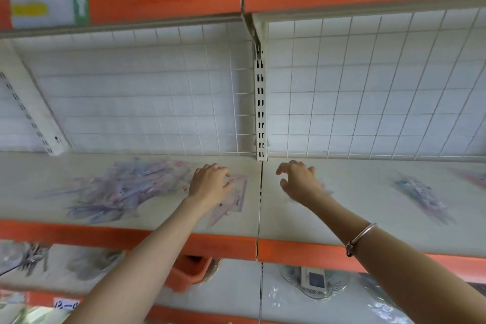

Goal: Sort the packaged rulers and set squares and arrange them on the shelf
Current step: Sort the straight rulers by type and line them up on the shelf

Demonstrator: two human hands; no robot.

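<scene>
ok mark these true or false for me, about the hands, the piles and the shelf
1. The left hand touches a set square package. True.
2. The bracelet is on the left wrist. False: it is on the right wrist.
3. The big pile of packaged rulers lies left of the left hand. True.
4. The right hand is on that big pile. False: it is across the seam, over the right-hand shelf section.
5. The shelf's front edge is blue. False: it is orange.

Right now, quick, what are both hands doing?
Left hand: fingers on the set square packet; grip cannot be told.
Right hand: open, fingers loosely curled, holding nothing.
</scene>
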